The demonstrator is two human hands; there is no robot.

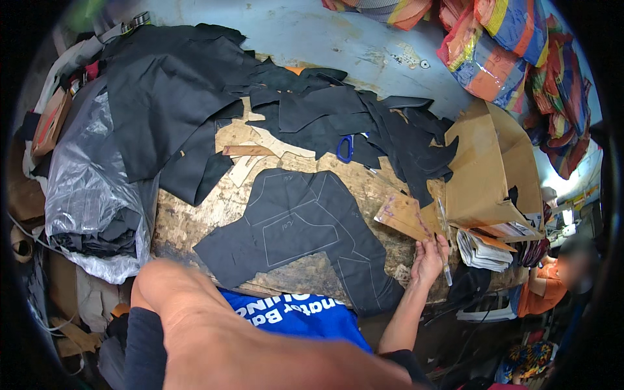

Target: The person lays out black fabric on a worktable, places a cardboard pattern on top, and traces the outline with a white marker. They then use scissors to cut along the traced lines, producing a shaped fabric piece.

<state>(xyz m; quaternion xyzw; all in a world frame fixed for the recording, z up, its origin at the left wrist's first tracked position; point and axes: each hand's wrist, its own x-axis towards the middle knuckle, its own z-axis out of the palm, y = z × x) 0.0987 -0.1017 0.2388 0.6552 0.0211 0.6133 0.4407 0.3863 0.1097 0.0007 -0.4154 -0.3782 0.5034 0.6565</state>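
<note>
In my right hand (pixel 428 260), near the right end of the bench, the fingers are closed on the edge of a flat brown pattern piece (pixel 404 217) with purple markings. A slim, pale pen (pixel 447 272) also lies across these fingers. My left arm (pixel 185 299) is bent, its elbow over the front edge of the bench; the left hand is out of the picture. Between the arms lies a black sheet of leather-like material (pixel 302 214) with pale chalk outlines of several shapes on it. Blue-handled scissors (pixel 345 149) rest just beyond this sheet.
Black material (pixel 175 91) is heaped over the far left and back of the wooden bench (pixel 188 227). Light pattern pieces (pixel 279 144) lie mid-bench. A cardboard box (pixel 478 169) stands at right beside papers (pixel 484 250). A clear plastic bag (pixel 91 175) sits at left. Another person (pixel 552 286) is far right.
</note>
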